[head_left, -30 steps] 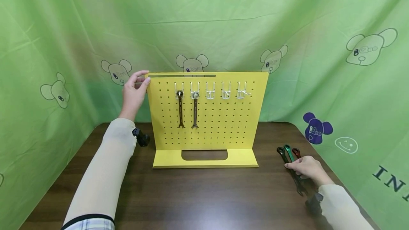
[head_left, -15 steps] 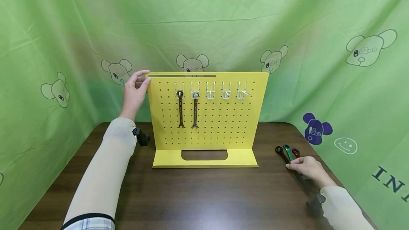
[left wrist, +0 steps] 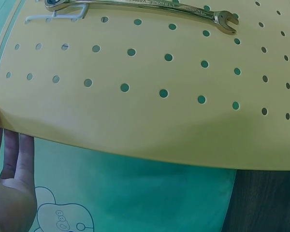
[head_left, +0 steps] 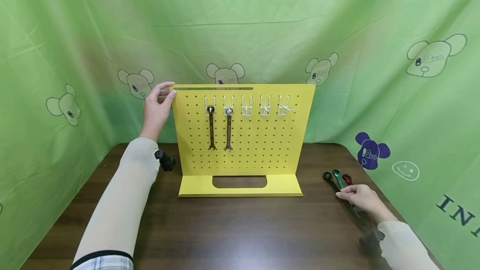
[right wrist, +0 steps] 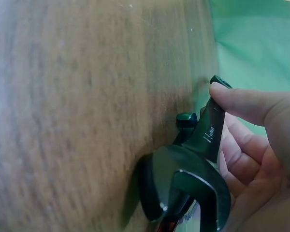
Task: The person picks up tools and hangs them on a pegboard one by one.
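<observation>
Black wrench [head_left: 331, 181], marking [right wrist: 209, 135] too blurred to read: pinched in right hand [head_left: 361, 200]. Green wrench [head_left: 338, 178], red wrench [head_left: 347, 178]: at its fingers, contact unclear. Board [head_left: 258, 147]: upper corner pinched by left hand [head_left: 156, 109]. Right of right hand: curtain [head_left: 416, 116], letters "IN" [head_left: 462, 215].

So the whole spot is draped in bright green cloth [head_left: 262, 3], back and both sides, kinda wrinkly with soft folds. It's got outlined round-eared cartoon heads [head_left: 425, 59] all over, plus a solid purple one [head_left: 371, 153] on the right, with a winking smiley [head_left: 406, 171] and some big dark letters [head_left: 461, 216] near it, cut off by the frame edge. Dark brown wood-grain table [head_left: 225, 224] with rounded far corners, and a pale glare [head_left: 247, 257] shining off the near part.
</observation>
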A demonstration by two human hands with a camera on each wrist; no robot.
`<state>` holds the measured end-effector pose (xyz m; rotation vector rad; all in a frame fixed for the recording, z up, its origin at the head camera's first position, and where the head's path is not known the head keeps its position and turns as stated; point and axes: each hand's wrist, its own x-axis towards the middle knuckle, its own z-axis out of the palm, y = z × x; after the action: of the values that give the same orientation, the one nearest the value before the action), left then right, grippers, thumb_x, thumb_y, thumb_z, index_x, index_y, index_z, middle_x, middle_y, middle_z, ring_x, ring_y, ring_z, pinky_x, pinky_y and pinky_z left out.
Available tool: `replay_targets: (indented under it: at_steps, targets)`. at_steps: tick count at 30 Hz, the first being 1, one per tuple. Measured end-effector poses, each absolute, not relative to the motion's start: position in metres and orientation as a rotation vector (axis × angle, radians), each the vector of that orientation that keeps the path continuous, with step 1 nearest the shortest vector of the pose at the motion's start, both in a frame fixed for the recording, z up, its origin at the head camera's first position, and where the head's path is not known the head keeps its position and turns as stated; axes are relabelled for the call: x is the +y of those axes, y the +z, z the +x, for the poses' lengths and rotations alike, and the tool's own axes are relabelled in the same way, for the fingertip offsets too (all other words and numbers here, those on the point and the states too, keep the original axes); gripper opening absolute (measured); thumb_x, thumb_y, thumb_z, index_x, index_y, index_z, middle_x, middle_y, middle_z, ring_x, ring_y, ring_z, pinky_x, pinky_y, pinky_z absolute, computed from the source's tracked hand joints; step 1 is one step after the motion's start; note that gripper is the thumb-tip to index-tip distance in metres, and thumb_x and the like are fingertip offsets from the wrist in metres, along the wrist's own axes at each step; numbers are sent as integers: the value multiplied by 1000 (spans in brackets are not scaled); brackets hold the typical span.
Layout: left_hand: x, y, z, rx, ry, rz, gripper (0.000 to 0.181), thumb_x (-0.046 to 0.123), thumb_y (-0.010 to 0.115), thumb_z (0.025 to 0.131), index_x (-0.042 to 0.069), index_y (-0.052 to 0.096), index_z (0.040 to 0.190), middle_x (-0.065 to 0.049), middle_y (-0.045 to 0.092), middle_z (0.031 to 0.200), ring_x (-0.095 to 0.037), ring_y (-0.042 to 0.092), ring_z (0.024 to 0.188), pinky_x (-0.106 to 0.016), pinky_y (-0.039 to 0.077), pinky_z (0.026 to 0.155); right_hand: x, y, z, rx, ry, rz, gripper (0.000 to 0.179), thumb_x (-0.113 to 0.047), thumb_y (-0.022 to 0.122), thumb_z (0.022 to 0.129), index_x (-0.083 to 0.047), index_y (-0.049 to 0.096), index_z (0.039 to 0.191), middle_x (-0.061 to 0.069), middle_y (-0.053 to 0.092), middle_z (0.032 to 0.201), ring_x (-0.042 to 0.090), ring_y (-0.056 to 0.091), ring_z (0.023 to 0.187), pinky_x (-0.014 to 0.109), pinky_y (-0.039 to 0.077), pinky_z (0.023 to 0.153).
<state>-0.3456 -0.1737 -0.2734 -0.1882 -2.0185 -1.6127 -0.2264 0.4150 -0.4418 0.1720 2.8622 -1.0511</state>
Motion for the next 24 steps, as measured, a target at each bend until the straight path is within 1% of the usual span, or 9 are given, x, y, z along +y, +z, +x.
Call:
replay_targets:
  at_steps: [3,7,10,12,15,17,19,21,24]
  targets:
    - [-174,-273,-346,-2012,-1617,-182,31,26,63,101,20,64,131,-7,62,114,-16,60,94,-29,57,84,415,-441,-225,2868,-1056,177,42,-29,71,93,10,67,108,6,70,86,17,62,69,32,54,60]
    - [-174,-273,-346,-2001,-1612,-183,30,26,64,100,20,65,130,-7,62,113,-16,61,93,-26,57,81,414,-439,-224,2878,-1082,151,40,-28,71,94,10,67,107,4,67,83,17,58,69,31,51,58]
    - [-173,-274,-347,-2001,-1609,-189,31,26,64,100,19,65,130,-7,62,113,-15,61,92,-25,57,81,411,-437,-223,2836,-1191,145,39,-25,70,95,11,65,108,3,67,80,15,57,64,29,51,54]
    - [-173,-274,-346,-2004,-1609,-192,31,26,64,100,19,65,130,-7,62,113,-15,61,92,-25,57,81,407,-435,-221,2798,-1287,126,38,-22,70,95,12,63,109,2,66,78,12,53,59,28,49,51]
    - [-173,-275,-346,-2006,-1607,-192,31,27,63,100,19,65,131,-7,62,113,-16,61,93,-25,57,81,401,-431,-220,2730,-1429,90,35,-18,69,96,13,60,111,-3,58,71,8,44,52,26,43,46]
    - [-173,-275,-346,-2008,-1605,-191,31,26,63,101,19,65,131,-7,61,113,-16,61,94,-25,57,82,397,-426,-219,2688,-1500,69,34,-17,68,96,12,59,112,-6,50,67,7,38,51,26,38,44]
    - [-174,-275,-346,-2010,-1605,-189,31,26,63,101,19,65,131,-7,61,113,-16,60,94,-26,57,82,393,-421,-218,2675,-1531,50,34,-18,68,97,9,58,112,-7,44,66,7,36,51,26,35,44]
    - [-174,-275,-346,-2014,-1604,-188,31,25,63,101,19,64,131,-8,61,113,-16,60,94,-26,57,82,391,-416,-217,2676,-1535,36,33,-21,68,97,7,58,113,-8,43,66,8,37,52,27,36,45]
    - [-174,-275,-346,-2017,-1603,-188,31,26,63,101,19,64,131,-7,61,114,-16,60,94,-26,57,82,386,-409,-217,2713,-1506,19,34,-24,68,98,4,58,114,-7,46,69,10,43,57,28,41,48]
